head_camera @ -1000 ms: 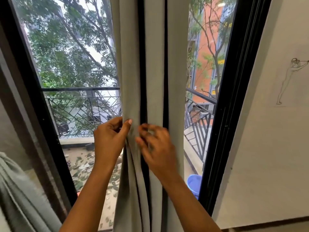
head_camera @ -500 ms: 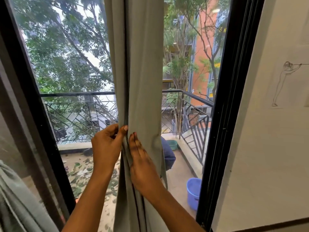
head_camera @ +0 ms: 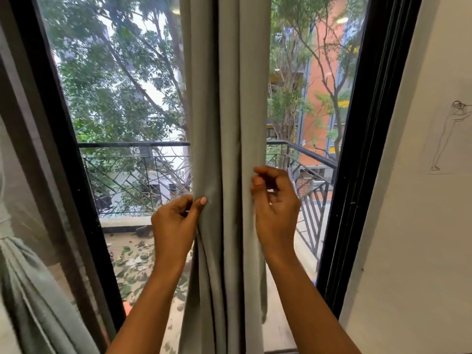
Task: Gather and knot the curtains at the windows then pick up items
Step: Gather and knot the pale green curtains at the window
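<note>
Hanging straight down the middle of the window, in front of the glass: grey curtain (head_camera: 227, 123), bunched into several vertical folds, running from top edge to bottom edge of view. Gripping its left edge: left hand (head_camera: 175, 226), closed, thumb (head_camera: 200, 204) pressing on the front of the cloth, the other fingers curling behind the fold. Folds pinching together just below that grip. Gripping the right edge, a bit higher: right hand (head_camera: 275, 205), closed, fingers (head_camera: 263, 175) curling in over the hem; blurred, so exact contact of each fingertip hard to tell. Both forearms reaching up from the bottom of view, one on each side of the curtain.

Framing the glass on both sides: black window frame (head_camera: 362, 149). Hanging at far left, bottom corner: second grey curtain (head_camera: 38, 290), gathered and slanting, well apart from both hands. Showing through the glass: black balcony railing (head_camera: 132, 175), green trees (head_camera: 115, 72), orange building (head_camera: 321, 85) at right. Lying scattered on the balcony floor behind the left hand: fallen leaves (head_camera: 130, 261). Standing at right: white wall (head_camera: 421, 251), with a thin line sketch of a standing figure (head_camera: 447, 136) on it near the right edge. Peeking out beside the frame at lower left: small orange object (head_camera: 127, 307), too hidden to identify.
</note>
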